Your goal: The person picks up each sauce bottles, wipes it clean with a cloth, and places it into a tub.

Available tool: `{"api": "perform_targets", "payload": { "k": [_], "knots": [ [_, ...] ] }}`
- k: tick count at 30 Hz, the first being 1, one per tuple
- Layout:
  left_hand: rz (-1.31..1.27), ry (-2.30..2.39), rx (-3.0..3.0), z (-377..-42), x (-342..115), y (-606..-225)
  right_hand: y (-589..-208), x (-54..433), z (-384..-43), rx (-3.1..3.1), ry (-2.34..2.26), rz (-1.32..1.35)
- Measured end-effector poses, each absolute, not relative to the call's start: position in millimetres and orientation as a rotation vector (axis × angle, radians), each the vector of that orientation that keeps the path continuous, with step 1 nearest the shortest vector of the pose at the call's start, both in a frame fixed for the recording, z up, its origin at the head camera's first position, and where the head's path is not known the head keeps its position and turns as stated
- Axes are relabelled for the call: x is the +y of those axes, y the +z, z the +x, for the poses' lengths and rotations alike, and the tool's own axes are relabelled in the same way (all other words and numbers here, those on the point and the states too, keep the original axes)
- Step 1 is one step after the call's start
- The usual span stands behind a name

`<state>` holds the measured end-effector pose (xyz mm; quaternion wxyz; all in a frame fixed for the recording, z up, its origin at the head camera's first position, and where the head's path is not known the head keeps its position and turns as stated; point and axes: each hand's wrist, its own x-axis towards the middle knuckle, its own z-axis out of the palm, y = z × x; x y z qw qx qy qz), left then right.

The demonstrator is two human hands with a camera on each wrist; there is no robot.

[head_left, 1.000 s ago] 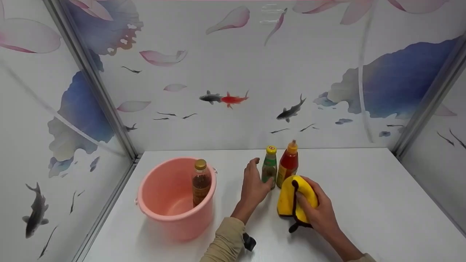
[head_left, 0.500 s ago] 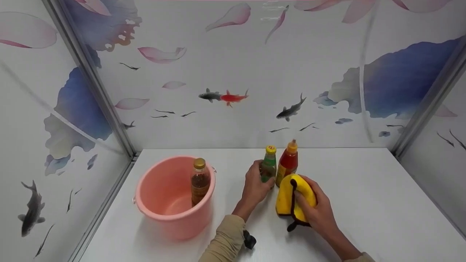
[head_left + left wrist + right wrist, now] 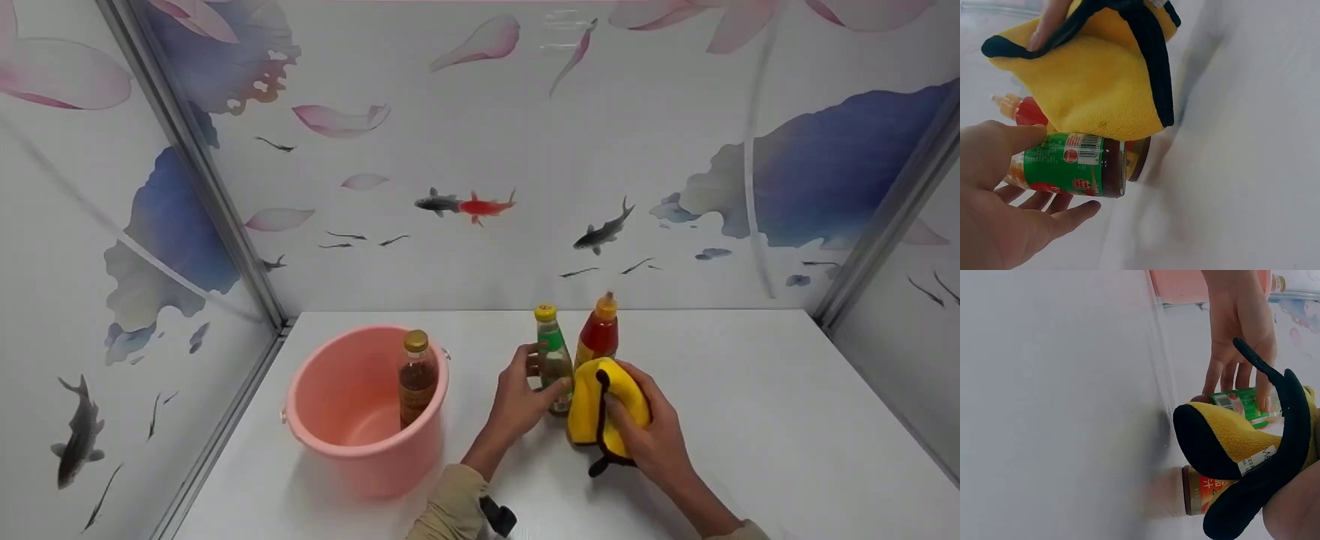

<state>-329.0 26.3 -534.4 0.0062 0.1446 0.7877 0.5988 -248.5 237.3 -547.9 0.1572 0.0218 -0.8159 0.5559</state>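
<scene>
My left hand (image 3: 517,401) grips a glass bottle (image 3: 553,352) with a yellow cap and green label, thumb on the near side and fingers behind. The bottle leans slightly in the head view; its green label (image 3: 1064,160) and barcode face the left wrist camera. A folded yellow cloth (image 3: 589,412) with black edging is held in my right hand (image 3: 660,435), close beside the bottle. Behind the cloth stands a red sauce squeeze bottle (image 3: 598,335) with an orange nozzle cap, its lower part hidden in the head view.
A pink bucket (image 3: 375,465) stands on the left of the white table (image 3: 787,420). Inside it leans a dark bottle (image 3: 417,386) with a gold cap. Printed panels (image 3: 360,277) close off the back and both sides.
My left hand has closed round the green-labelled bottle and drawn it nearer and slightly left, away from the red sauce bottle. The right hand with the cloth has hardly moved.
</scene>
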Motion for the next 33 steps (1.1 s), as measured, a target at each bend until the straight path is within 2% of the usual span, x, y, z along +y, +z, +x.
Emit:
{"api": "perform_targets", "payload": {
  "k": [18, 23, 33],
  "knots": [
    [0.565, 1.984, 2.333, -308.4, -1.8, -496.8, -534.0, 224.8, -264.1, -2.182, 1.522, 0.118],
    [0.613, 2.008, 2.303, -304.9, 1.1, -496.7, -527.1, 223.2, -268.0, -2.091, 1.564, 0.117],
    [0.627, 1.989, 2.319, -294.1, 16.0, -505.3, -532.8, 204.4, -264.1, -2.105, 1.592, 0.297]
  ]
}}
